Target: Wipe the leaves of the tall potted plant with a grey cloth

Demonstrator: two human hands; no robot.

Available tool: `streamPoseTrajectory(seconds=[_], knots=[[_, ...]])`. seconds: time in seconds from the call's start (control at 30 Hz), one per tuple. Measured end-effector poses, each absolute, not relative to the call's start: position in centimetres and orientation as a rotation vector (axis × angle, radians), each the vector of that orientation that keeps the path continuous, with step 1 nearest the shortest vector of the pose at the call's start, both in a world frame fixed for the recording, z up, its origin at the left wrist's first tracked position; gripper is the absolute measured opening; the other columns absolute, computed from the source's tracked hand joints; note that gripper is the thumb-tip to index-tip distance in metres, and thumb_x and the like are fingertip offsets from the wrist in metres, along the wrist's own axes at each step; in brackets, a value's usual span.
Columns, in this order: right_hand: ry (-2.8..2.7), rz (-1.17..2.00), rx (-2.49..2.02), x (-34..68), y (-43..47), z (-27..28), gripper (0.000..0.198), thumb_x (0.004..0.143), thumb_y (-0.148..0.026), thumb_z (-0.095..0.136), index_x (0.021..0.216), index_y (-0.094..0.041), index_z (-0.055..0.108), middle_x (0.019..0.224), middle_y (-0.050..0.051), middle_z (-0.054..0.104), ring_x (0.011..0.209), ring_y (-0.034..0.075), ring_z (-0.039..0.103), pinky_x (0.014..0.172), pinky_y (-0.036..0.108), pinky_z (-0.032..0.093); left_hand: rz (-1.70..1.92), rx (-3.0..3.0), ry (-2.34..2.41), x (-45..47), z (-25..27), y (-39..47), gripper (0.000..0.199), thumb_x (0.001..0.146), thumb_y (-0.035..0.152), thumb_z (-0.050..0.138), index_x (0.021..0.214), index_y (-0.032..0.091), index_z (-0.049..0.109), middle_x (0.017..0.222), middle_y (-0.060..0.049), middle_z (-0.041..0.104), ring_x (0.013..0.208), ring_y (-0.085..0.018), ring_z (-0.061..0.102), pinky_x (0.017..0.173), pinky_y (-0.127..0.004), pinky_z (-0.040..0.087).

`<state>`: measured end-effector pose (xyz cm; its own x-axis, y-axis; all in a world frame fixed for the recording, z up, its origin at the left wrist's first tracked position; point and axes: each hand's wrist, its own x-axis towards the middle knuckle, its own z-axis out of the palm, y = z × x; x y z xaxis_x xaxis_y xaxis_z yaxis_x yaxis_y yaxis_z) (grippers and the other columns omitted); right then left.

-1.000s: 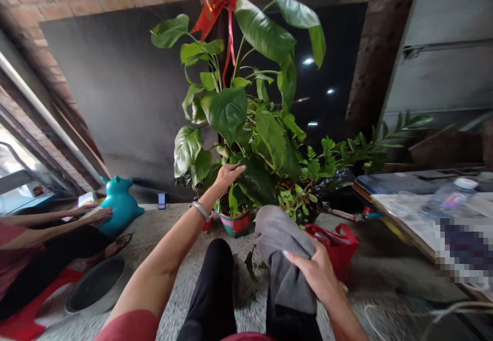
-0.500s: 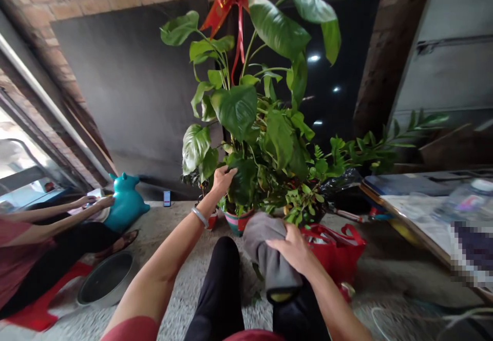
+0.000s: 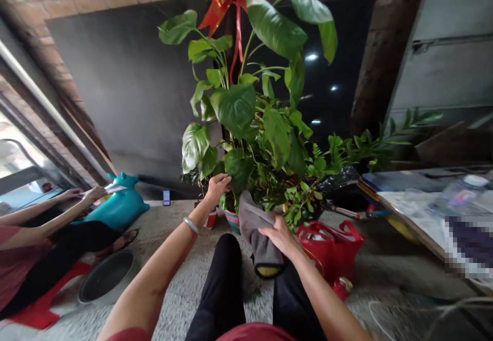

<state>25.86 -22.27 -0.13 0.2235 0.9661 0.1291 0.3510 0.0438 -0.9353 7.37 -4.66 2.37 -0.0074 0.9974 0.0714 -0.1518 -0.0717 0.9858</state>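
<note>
A tall potted plant (image 3: pixel 233 110) with broad green leaves stands before me. At the lower edge of one of its leaves (image 3: pixel 238 169), my left hand (image 3: pixel 219 184) is closed in a pinch on the leaf. My right hand (image 3: pixel 280 234) grips a grey cloth (image 3: pixel 259 233) with a dark-edged, yellowish patch at its bottom. The cloth's upper end reaches up just below and right of that leaf; whether they touch I cannot tell. Behind the cloth, the plant's green and red pot (image 3: pixel 232 220) is partly hidden.
To the right are a red bag (image 3: pixel 331 248) and a cluttered table (image 3: pixel 419 218). At left, a seated person's hands (image 3: pixel 87 195) hold something pale by a teal animal-shaped toy (image 3: pixel 125 208). A dark basin (image 3: pixel 108 278) and a phone (image 3: pixel 166 197) are on the floor.
The cloth and my right hand have moved left, and the cloth's top rises closer to the leaf. My left hand has shifted slightly down and left. The other person's hands have moved left.
</note>
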Motion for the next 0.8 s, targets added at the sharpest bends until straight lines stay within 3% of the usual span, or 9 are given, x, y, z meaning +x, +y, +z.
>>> streamPoseTrajectory(seconds=[0.1,0.23,0.33,0.4,0.47,0.6,0.67,0.8], knots=[[-1.184,0.824,-1.540,28.1,-25.8,-3.7,0.013,0.071,-0.035,0.067,0.081,-0.033,0.075,0.088,0.007,0.085,0.091,0.036,0.083,0.081,0.045,0.067,1.333,1.049,1.176,3.9,0.6,-5.0,0.016,0.066,0.020,0.084,0.075,0.015,0.072,0.073,-0.006,0.072,0.061,-0.016,0.065,0.057,-0.026,0.055],[-1.076,0.821,-1.579,29.6,-26.8,-3.9,0.024,0.064,-0.041,0.074,0.083,-0.029,0.077,0.089,0.009,0.085,0.093,0.040,0.082,0.087,0.052,0.066,1.512,0.629,1.274,-1.1,0.4,-3.4,0.009,0.081,0.021,0.074,0.081,0.016,0.066,0.073,-0.003,0.068,0.056,-0.012,0.060,0.058,-0.025,0.054],[-1.094,0.840,-1.531,29.1,-26.4,-2.5,0.025,0.062,-0.038,0.077,0.084,-0.029,0.078,0.090,0.008,0.085,0.093,0.038,0.081,0.088,0.050,0.066,1.559,0.397,1.186,-3.9,1.8,-1.4,0.025,0.093,0.043,0.067,0.086,0.020,0.060,0.076,-0.003,0.067,0.060,-0.014,0.064,0.064,-0.029,0.058],[-1.148,0.867,-1.464,28.5,-26.6,-0.5,0.025,0.064,-0.036,0.079,0.088,-0.028,0.079,0.091,0.006,0.085,0.091,0.035,0.081,0.086,0.046,0.067,1.529,0.397,1.053,-4.6,3.1,-0.4,0.042,0.093,0.062,0.064,0.094,0.020,0.061,0.083,-0.006,0.070,0.071,-0.020,0.070,0.069,-0.034,0.061],[-1.215,0.853,-1.348,27.7,-26.9,2.8,0.028,0.068,-0.036,0.081,0.094,-0.026,0.080,0.094,0.006,0.085,0.091,0.033,0.081,0.087,0.043,0.066,1.493,0.450,0.908,-4.3,4.4,0.2,0.050,0.091,0.068,0.065,0.100,0.019,0.063,0.087,-0.009,0.071,0.078,-0.023,0.072,0.072,-0.036,0.062],[-1.289,0.473,-1.021,25.3,-25.7,12.5,0.030,0.078,-0.034,0.083,0.105,-0.023,0.077,0.105,0.006,0.083,0.099,0.029,0.079,0.094,0.044,0.065,1.560,0.432,0.849,-1.5,6.1,0.4,0.018,0.088,0.029,0.078,0.087,0.018,0.064,0.072,-0.001,0.064,0.061,-0.014,0.062,0.062,-0.025,0.056],[-1.303,0.196,-0.874,23.3,-22.8,16.7,0.031,0.082,-0.031,0.080,0.111,-0.023,0.074,0.112,0.007,0.081,0.107,0.028,0.077,0.100,0.045,0.062,1.592,0.398,0.888,0.0,6.2,-0.1,0.020,0.081,0.011,0.079,0.079,0.018,0.061,0.068,0.001,0.062,0.054,-0.010,0.057,0.058,-0.023,0.053],[-1.498,0.044,-0.954,19.4,-16.0,18.4,0.036,0.080,-0.016,0.073,0.115,-0.021,0.070,0.124,0.011,0.077,0.116,0.027,0.072,0.110,0.045,0.056,1.544,0.426,0.902,1.5,5.1,-1.6,0.021,0.077,0.006,0.079,0.078,0.017,0.061,0.065,0.001,0.064,0.051,-0.010,0.058,0.055,-0.024,0.054]])
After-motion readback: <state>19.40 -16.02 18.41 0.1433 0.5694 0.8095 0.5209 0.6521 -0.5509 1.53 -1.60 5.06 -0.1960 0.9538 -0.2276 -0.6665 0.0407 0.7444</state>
